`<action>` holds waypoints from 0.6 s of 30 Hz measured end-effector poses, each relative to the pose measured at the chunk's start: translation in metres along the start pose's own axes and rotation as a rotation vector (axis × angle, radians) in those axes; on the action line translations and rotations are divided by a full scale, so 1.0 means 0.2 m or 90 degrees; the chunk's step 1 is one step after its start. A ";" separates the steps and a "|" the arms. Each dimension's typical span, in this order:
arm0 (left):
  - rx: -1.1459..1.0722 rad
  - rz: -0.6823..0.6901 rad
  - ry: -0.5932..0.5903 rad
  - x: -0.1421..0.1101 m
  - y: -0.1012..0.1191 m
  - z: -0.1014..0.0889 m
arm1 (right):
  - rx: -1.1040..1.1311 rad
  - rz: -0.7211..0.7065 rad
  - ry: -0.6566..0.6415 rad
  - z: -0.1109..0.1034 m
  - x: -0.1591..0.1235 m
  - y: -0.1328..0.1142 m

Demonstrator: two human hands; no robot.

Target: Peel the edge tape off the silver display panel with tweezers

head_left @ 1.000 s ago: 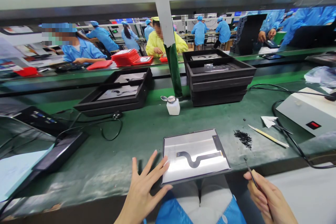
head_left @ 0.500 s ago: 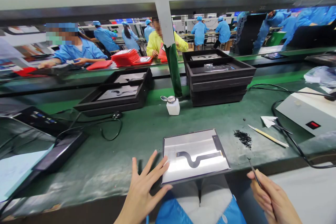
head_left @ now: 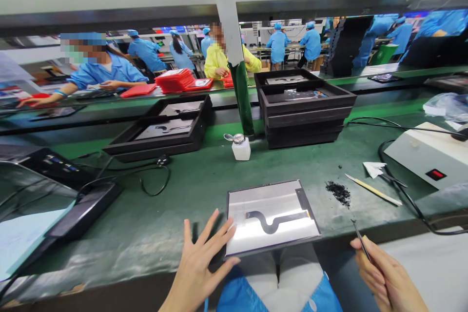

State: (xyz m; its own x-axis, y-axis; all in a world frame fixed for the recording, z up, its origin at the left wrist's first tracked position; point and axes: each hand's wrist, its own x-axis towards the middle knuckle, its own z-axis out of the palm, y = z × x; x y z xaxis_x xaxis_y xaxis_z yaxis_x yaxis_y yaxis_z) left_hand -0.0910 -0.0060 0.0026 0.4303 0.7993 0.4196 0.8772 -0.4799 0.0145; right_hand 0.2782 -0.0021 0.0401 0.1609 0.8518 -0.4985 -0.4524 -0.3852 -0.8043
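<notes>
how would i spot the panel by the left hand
On the green bench, find the white bottle, then look to its near side. There lies a silver panel, the left hand at its left edge. Unlike similar panels in the black trays, it sits outside any tray.

We're counting one left hand [head_left: 204,259], one right hand [head_left: 383,273], one tweezers [head_left: 361,241], one loose panel [head_left: 273,215], one white bottle [head_left: 242,149], one yellow-handled tool [head_left: 373,189], one black scrap pile [head_left: 340,193].

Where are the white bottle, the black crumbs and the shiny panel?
White bottle [head_left: 242,149], head view: its white body.
Black crumbs [head_left: 339,192], head view: the pile's middle.
Shiny panel [head_left: 275,204], head view: its silver surface.
</notes>
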 end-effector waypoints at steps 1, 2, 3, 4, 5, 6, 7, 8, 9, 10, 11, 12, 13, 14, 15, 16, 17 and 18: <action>-0.004 0.000 0.003 0.00 0.00 0.00 | 0.002 0.007 0.008 0.00 0.00 -0.01; -0.009 -0.001 0.006 0.00 0.00 0.00 | 0.003 0.013 0.017 0.00 0.00 -0.01; -0.015 -0.003 0.011 0.01 0.00 0.00 | 0.006 0.020 0.023 0.01 0.00 -0.02; -0.021 -0.007 0.015 0.01 0.00 0.00 | 0.007 0.026 0.029 0.01 0.00 -0.02; -0.026 -0.008 0.017 0.01 0.00 0.00 | 0.009 0.029 0.033 0.01 0.00 -0.03; -0.029 -0.009 0.019 0.01 0.00 0.00 | 0.010 0.031 0.035 0.01 0.00 -0.03; -0.029 -0.008 0.019 0.01 0.00 0.00 | 0.013 0.032 0.037 0.01 0.00 -0.04; -0.026 -0.006 0.017 0.01 0.00 0.00 | 0.015 0.031 0.038 0.01 0.00 -0.04; -0.023 -0.004 0.015 0.01 0.00 0.00 | 0.018 0.032 0.038 0.01 0.00 -0.04; -0.019 -0.003 0.012 0.01 0.00 0.00 | 0.021 0.032 0.038 0.00 0.00 -0.05; -0.016 -0.003 0.012 0.01 0.00 0.00 | 0.024 0.034 0.037 0.00 0.00 -0.05; -0.012 -0.002 0.012 0.00 0.00 0.00 | 0.025 0.037 0.036 -0.01 0.00 -0.04; -0.008 0.001 0.013 0.00 0.00 0.00 | 0.026 0.038 0.036 -0.02 0.00 -0.04; -0.002 0.005 0.013 0.00 0.00 0.00 | 0.028 0.037 0.032 -0.03 0.01 -0.04; 0.005 0.009 0.012 0.01 0.00 0.00 | 0.029 0.034 0.025 -0.04 0.01 -0.04; 0.011 0.014 0.010 0.01 0.00 0.00 | 0.029 0.030 0.015 -0.05 0.02 -0.03; 0.014 0.017 0.007 0.01 0.00 -0.01 | 0.029 0.027 0.005 -0.06 0.02 -0.03; 0.015 0.016 0.004 0.01 0.00 -0.01 | 0.028 0.024 -0.005 -0.08 0.03 -0.03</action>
State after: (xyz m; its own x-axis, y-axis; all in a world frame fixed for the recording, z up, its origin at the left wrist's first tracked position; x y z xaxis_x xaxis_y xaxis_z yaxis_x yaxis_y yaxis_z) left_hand -0.0899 -0.0057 0.0047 0.4508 0.7845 0.4259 0.8711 -0.4907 -0.0181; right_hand 0.2955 -0.0001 0.0369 0.1360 0.8398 -0.5256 -0.4962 -0.4015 -0.7698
